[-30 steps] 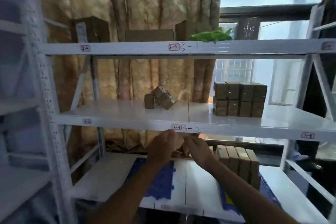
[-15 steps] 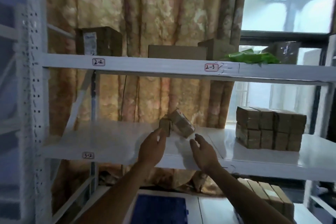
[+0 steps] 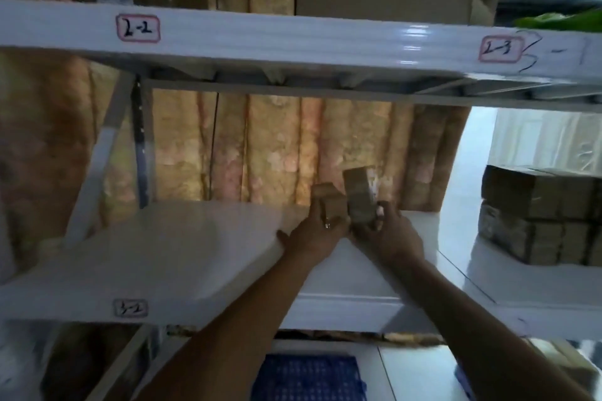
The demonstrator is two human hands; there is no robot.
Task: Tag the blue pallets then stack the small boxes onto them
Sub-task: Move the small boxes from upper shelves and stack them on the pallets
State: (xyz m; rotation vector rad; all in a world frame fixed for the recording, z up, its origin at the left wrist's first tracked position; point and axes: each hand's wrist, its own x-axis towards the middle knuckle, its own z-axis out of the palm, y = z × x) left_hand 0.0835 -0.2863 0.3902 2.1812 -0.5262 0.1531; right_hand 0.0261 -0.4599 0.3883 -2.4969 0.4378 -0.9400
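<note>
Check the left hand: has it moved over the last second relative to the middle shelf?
Yes. The left hand rose from below the middle shelf's front edge to above its surface, now gripping a small box.

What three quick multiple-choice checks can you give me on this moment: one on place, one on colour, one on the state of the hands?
1. Where do the hands meet the small boxes?
A. On the middle shelf
B. On the top shelf
C. On the floor

2. What colour is the pallet seen below the shelf?
A. Red
B. Blue
C. Green

3. What is each hand doing?
A. Both hang empty
B. Only the left one grips
C. Each grips a small box

Key: 1 A, the left hand and right hand are over the middle shelf. 2 B, the pallet is blue. 3 C, the left hand holds the plain box and the right hand holds the taped box.
</note>
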